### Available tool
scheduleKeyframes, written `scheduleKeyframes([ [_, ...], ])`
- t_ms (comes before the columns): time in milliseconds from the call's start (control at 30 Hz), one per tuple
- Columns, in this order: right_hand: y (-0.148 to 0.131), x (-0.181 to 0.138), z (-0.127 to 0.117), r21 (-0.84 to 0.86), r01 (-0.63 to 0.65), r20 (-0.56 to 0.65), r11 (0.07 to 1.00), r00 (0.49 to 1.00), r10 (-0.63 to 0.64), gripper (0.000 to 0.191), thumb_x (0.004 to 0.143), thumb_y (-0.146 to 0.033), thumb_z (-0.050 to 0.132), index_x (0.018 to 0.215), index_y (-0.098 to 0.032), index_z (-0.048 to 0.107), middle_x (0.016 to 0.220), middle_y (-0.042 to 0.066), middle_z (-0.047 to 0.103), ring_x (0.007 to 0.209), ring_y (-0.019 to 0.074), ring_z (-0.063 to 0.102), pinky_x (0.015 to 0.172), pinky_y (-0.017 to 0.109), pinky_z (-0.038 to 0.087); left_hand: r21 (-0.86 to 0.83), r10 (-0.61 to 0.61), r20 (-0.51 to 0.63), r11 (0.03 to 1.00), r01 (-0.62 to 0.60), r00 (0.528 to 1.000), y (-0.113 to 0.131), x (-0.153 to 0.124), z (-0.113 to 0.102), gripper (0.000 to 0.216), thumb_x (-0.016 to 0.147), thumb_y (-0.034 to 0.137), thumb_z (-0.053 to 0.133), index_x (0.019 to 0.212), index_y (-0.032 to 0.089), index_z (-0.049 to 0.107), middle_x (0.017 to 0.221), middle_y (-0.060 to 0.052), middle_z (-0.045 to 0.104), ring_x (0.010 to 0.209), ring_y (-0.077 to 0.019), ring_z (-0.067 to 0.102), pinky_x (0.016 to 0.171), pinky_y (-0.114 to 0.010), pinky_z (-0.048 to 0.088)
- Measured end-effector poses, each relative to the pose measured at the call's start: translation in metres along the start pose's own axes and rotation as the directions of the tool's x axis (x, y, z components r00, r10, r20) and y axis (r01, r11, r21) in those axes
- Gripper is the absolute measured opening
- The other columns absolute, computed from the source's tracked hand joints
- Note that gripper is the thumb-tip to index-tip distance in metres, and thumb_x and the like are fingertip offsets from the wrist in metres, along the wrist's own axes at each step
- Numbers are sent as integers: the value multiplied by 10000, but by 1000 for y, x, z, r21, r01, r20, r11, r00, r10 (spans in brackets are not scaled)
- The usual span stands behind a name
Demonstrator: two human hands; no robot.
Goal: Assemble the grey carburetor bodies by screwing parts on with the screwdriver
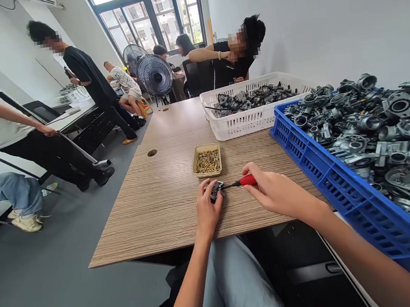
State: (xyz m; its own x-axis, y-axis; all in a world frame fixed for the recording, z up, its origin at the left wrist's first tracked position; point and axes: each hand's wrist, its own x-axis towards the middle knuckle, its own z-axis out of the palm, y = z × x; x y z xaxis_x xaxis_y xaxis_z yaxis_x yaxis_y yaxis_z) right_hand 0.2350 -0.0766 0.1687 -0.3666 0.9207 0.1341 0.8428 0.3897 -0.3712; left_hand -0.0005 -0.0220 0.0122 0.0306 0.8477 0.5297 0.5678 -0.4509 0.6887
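My left hand (208,205) is closed around a small dark metal part, which looks like a carburetor body (216,192), on the near part of the table. In my right hand (267,187) is a screwdriver (246,180) with a red and black handle, held nearly level. Its shaft points left, and the tip meets the carburetor body; exactly where it touches is too small to tell. Just beyond my left hand stands a small beige tray (208,173) full of tiny brass pieces (208,161).
On the right, a blue crate (308,171) is heaped with metal carburetors (402,129). Behind it a white basket (239,127) holds darker parts. A person (232,57) sits at the wooden table's (151,207) far end. Fans (155,75) and several other people are farther back.
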Motion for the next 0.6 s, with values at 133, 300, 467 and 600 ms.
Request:
scheduleKeyframes([
  [133, -7, 0, 0, -76, -27, 42, 997, 999, 31, 141, 1155, -316, 457, 1264, -227, 469, 1028, 66, 799, 908, 273, 798, 674, 293, 408, -5, -4, -6, 1000, 4, 1000, 0, 0, 0, 343, 1030, 250, 662, 1369, 261, 718, 1465, -123, 628, 1327, -269, 668, 1197, -457, 534],
  [300, -10, 1, 2, -236, -162, -13, 958, 986, 163, 268, 1165, -479, 448, 1177, -215, 493, 887, 80, 782, 830, 311, 800, 606, 298, 351, -4, -5, -3, 1000, 5, 1000, 0, 0, 0, 343, 1031, 241, 662, 1369, 257, 715, 1469, -124, 626, 1321, -263, 668, 1192, -451, 535],
  [467, -2, -1, -1, -3, 16, 9, 1000, 1000, -16, 152, 1140, -323, 495, 1270, -253, 459, 1137, 65, 807, 985, 263, 801, 705, 286, 431, -7, -6, -6, 1000, 6, 1000, -1, -1, 0, 351, 1030, 244, 660, 1377, 260, 714, 1473, -125, 624, 1310, -263, 674, 1192, -457, 537],
  [600, -8, 0, 0, -119, -19, 48, 993, 999, 25, 151, 1158, -367, 472, 1224, -231, 483, 989, 66, 802, 869, 284, 802, 650, 296, 395, -11, -10, -6, 1000, 10, 1000, -1, -1, 0, 351, 1029, 242, 660, 1375, 259, 715, 1474, -126, 625, 1297, -262, 678, 1180, -458, 545],
])
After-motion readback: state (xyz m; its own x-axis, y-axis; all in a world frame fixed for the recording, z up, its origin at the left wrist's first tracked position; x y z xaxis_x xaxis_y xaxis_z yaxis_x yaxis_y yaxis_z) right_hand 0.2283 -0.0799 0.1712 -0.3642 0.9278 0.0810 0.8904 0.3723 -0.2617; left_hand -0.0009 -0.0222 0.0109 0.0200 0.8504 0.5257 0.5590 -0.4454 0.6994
